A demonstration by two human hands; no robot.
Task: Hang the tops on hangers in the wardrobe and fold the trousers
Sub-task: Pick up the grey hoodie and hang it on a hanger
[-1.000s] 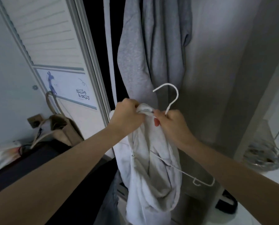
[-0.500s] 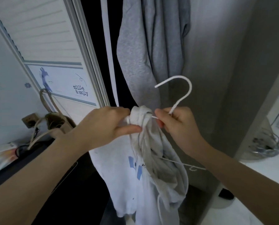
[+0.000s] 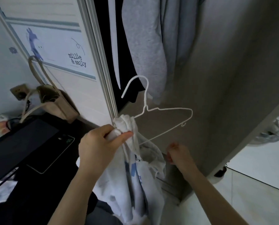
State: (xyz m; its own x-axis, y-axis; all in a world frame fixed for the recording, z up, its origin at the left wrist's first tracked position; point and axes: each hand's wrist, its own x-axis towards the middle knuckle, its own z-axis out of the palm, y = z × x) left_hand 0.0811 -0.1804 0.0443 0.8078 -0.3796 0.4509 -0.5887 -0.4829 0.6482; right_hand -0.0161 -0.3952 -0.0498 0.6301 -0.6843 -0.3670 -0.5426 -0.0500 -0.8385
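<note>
Two bare hands are seen in front of the open wardrobe, and every place below is given relative to the white wire hanger. The hanger is held tilted, its hook uppermost, its right shoulder bare and its left shoulder buried in bunched cloth. That cloth belongs to a white top with blue print, which is gathered at the hanger's left end and hangs down below it in loose folds. The left hand is placed at the hanger's lower left, with the fingers curled round the bunched fabric and the thumb pressed across it. The right hand is found below the hanger's bottom wire, apart from it; its fingers are loosely curled, but motion blur prevents it from being told whether the hanging cloth beside them is pinched. Above and behind the hook, grey garments are hung inside the wardrobe. To the hanger's left, a white sliding door with a small poster is seen, and lower left of it a beige tote bag and a dark screen.
</note>
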